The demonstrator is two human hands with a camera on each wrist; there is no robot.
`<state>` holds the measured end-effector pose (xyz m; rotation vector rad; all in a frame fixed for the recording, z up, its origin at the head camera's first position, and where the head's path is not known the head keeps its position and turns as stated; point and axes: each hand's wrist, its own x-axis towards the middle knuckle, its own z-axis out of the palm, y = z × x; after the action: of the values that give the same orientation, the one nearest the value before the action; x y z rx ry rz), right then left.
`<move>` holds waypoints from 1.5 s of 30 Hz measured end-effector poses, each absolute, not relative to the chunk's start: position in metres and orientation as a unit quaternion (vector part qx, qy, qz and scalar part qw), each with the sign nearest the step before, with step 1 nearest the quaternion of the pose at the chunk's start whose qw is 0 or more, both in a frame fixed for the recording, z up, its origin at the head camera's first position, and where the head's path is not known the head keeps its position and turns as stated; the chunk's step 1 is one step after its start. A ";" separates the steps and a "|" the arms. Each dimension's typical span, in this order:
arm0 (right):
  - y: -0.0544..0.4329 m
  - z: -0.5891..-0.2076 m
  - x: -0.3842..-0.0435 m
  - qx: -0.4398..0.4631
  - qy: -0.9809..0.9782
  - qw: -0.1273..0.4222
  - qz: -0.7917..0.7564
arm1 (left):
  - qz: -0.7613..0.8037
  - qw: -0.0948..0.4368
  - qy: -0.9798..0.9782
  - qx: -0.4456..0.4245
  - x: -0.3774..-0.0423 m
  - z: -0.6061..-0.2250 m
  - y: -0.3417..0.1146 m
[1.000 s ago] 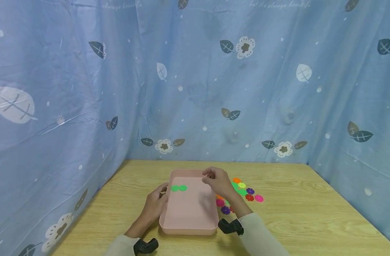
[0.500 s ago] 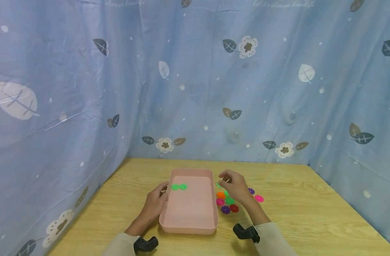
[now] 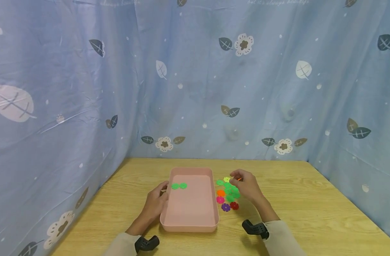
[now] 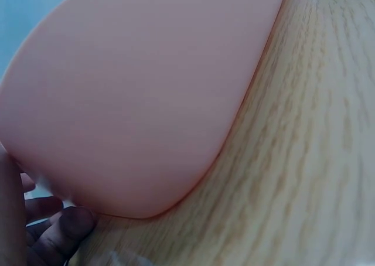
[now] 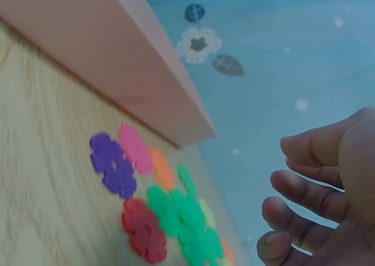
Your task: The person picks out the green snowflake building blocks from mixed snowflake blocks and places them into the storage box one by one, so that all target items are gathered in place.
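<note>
A pink tray (image 3: 191, 224) stands on the table, with two green flower-shaped plastic pieces (image 3: 179, 186) near its far left corner. My left hand (image 3: 156, 201) holds the tray's left side; in the left wrist view its fingers (image 4: 65, 229) lie at the lower edge of the wall. Over the loose pieces right of the tray is my right hand (image 3: 247, 185), fingers bent. The right wrist view shows this hand (image 5: 319, 184) with a gap between thumb and fingers and no piece in it. An orange sliver shows beyond its fingers in the head view.
Flat flower pieces lie beside the tray's right wall: several green ones (image 3: 231, 192), a yellow one (image 3: 226, 179), an orange one (image 3: 221, 193), a pink one (image 3: 220, 200), a purple one (image 3: 226, 207) and a red one (image 3: 234, 206). A blue patterned curtain (image 3: 195, 89) surrounds the table.
My right hand has moved from above the tray's far right corner to the right, over the loose pieces. The left hand, tray and two green pieces in it stay put.
</note>
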<state>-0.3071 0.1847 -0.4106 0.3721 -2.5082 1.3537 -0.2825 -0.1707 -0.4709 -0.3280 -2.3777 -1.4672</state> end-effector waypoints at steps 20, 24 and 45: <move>0.205 -0.434 -0.307 0.107 -0.906 0.081 0.402 | -0.516 0.167 -0.832 -0.115 -0.282 -0.471 -0.170; 0.204 -0.435 -0.305 0.098 -0.916 0.073 0.383 | -0.516 0.165 -0.832 -0.117 -0.282 -0.471 -0.170; 0.205 -0.437 -0.309 0.077 -0.935 0.054 0.341 | -0.509 0.173 -0.834 -0.121 -0.283 -0.471 -0.170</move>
<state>-0.3093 0.2047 -0.4366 0.2342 -2.8413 1.0355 -0.2827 -0.1699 -0.4710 -0.3444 -2.3669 -1.4456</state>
